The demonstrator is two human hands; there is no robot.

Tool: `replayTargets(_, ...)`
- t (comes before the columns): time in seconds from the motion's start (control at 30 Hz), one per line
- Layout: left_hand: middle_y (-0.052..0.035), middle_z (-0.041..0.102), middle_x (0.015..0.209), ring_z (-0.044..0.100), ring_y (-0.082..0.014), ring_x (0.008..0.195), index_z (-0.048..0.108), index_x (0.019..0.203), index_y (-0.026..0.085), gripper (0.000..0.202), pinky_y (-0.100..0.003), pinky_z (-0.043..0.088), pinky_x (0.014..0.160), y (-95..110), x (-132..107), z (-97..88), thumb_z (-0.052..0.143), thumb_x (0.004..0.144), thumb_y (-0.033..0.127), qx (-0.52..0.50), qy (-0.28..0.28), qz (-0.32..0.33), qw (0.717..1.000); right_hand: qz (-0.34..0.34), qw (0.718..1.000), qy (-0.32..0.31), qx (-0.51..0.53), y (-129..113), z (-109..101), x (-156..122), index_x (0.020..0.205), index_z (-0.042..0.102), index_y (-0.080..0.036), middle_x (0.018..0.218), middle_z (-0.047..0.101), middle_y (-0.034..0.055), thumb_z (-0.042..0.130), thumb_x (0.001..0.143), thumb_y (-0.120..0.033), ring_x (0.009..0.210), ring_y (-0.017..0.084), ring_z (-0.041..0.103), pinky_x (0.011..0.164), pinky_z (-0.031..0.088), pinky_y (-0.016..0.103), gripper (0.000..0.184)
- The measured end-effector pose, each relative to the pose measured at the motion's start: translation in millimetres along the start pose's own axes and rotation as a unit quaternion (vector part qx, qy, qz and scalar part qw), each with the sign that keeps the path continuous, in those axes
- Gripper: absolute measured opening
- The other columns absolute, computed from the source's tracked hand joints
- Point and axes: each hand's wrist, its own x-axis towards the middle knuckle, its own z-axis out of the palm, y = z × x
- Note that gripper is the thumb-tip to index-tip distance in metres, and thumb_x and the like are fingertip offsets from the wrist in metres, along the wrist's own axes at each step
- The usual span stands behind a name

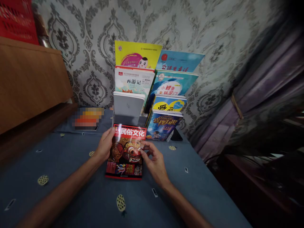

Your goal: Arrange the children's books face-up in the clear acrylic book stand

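Observation:
Between my two hands is a red and black book with a mask on its cover. My left hand grips its left edge, the fingers out of sight behind it. At the right edge, my right hand pinches the book between thumb and fingers. Right behind it stands a grey-covered book, in front of a white book and a yellow one. The right-hand row holds a dark blue book, a blue and yellow book, a teal book and a light blue book.
A blurred-out orange item lies at the back left of the blue patterned cloth. A wooden cabinet carrying a red basket borders the left. Patterned wallpaper rises behind; a tied curtain hangs at right. A dark flat object lies beside the books.

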Motion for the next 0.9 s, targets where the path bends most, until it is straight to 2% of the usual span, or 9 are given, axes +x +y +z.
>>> replayTargets(0.07,-0.0028,0.076,0.092,0.070,-0.0206,0.088,0.070,0.094,0.019,0.052,-0.030,0.055,0.082,3.5,-4.1,-0.9,0.070,0.075,0.068,0.024,0.005,0.053,0.998,-0.023,1.000,0.017,-0.001,-8.4,0.2,0.5,0.104,0.068,-0.026,0.099,0.071,0.0044,0.060,0.089,-0.034,0.088,0.021,0.066,0.069,0.054,0.030,0.019)
replayTargets(0.13,-0.0028,0.075,0.096,0.068,-0.0210,0.095,0.070,0.094,0.020,0.053,-0.029,0.053,0.087,2.8,-6.5,-5.7,0.067,0.077,0.070,0.052,0.009,0.075,0.996,-0.020,1.000,0.008,0.014,-11.4,3.0,-2.9,0.105,0.069,-0.027,0.100,0.070,0.0053,0.059,0.089,-0.034,0.089,0.021,0.066,0.066,0.055,0.029,0.020)
replayTargets(0.3,-0.0055,0.075,0.099,0.068,-0.0258,0.101,0.071,0.100,0.018,0.063,-0.033,0.054,0.090,-2.8,-9.2,-18.4,0.064,0.075,0.076,0.073,-0.020,0.039,0.996,0.029,0.996,-0.019,0.078,-4.4,12.8,-12.6,0.111,0.067,-0.027,0.107,0.068,0.0067,0.058,0.089,-0.034,0.080,0.019,0.066,0.058,0.058,0.029,0.025)
replayTargets(0.43,-0.0065,0.075,0.102,0.067,-0.0274,0.102,0.072,0.099,0.019,0.055,-0.036,0.053,0.094,14.0,-5.6,-17.7,0.061,0.080,0.070,0.129,-0.068,0.048,0.988,0.028,0.996,-0.032,0.084,-4.8,13.0,-4.8,0.110,0.065,-0.026,0.103,0.067,0.0057,0.057,0.088,-0.032,0.073,0.017,0.065,0.057,0.059,0.030,0.025)
replayTargets(0.53,-0.0070,0.075,0.105,0.065,-0.0267,0.106,0.071,0.100,0.019,0.044,-0.038,0.051,0.098,44.9,8.0,-9.8,0.051,0.091,0.057,0.219,-0.109,0.123,0.962,-0.014,0.997,-0.032,0.066,-15.2,9.3,19.8,0.110,0.063,-0.025,0.104,0.065,0.0068,0.054,0.089,-0.031,0.080,0.020,0.065,0.061,0.061,0.033,0.024)
replayTargets(0.6,-0.0085,0.073,0.111,0.063,-0.0258,0.108,0.068,0.108,0.015,0.043,-0.041,0.047,0.103,71.6,23.4,-1.0,0.043,0.097,0.048,0.270,-0.123,0.201,0.934,-0.061,0.997,-0.022,0.038,-27.7,6.0,46.6,0.111,0.061,-0.025,0.107,0.064,0.0081,0.052,0.089,-0.029,0.090,0.023,0.065,0.068,0.062,0.036,0.024)
replayTargets(0.73,-0.0121,0.071,0.112,0.063,-0.0249,0.105,0.065,0.113,0.012,0.044,-0.043,0.047,0.101,122.1,61.0,18.8,0.038,0.102,0.044,0.331,-0.079,0.363,0.867,-0.184,0.982,0.025,-0.031,-56.8,0.1,110.2,0.114,0.058,-0.026,0.115,0.062,0.0080,0.050,0.090,-0.022,0.109,0.026,0.061,0.091,0.057,0.045,0.026)
replayTargets(0.8,-0.0104,0.071,0.111,0.063,-0.0245,0.105,0.064,0.113,0.014,0.043,-0.042,0.047,0.101,136.5,77.9,25.1,0.039,0.102,0.047,0.333,-0.052,0.421,0.842,-0.253,0.965,0.048,-0.038,-65.3,-0.9,135.7,0.114,0.057,-0.026,0.115,0.061,0.0082,0.049,0.090,-0.020,0.110,0.026,0.060,0.093,0.056,0.047,0.027)
replayTargets(0.9,-0.0083,0.070,0.110,0.064,-0.0239,0.104,0.062,0.114,0.018,0.043,-0.041,0.049,0.098,137.7,96.0,26.5,0.039,0.102,0.052,0.326,-0.039,0.449,0.831,-0.302,0.950,0.061,-0.041,-63.0,0.5,156.5,0.113,0.057,-0.026,0.113,0.060,0.0078,0.048,0.089,-0.017,0.109,0.025,0.060,0.093,0.057,0.046,0.027)
